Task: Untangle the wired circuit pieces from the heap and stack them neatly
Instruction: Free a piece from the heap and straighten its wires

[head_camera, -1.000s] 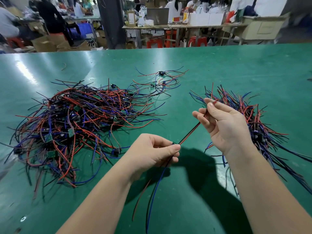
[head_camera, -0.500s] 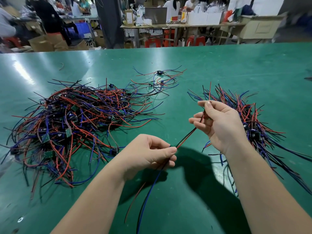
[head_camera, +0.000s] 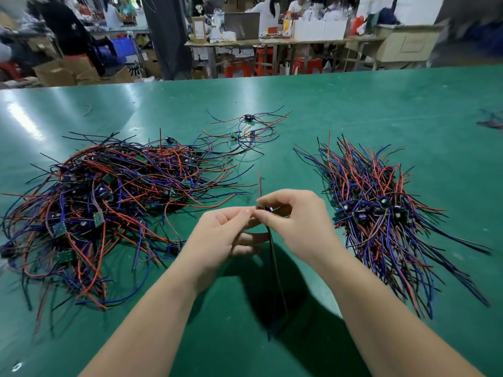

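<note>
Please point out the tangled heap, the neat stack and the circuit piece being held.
tangled heap (head_camera: 117, 202): head view, middle of the wire mass.
neat stack (head_camera: 373, 210): head view, boards across its middle.
held circuit piece (head_camera: 269, 208): head view, its small board, above the hanging wires.

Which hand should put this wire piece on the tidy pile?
Right, probably. The right hand pinches the wire piece, and the tidy pile lies on its side; the left hand, also pinching it, sits nearer the tangled heap.

Bright overhead light. White glare streaks on the green table (head_camera: 381, 110) at left; soft dark shadow lower centre. Background out of focus, right edge smeared, far table edge bowed.
</note>
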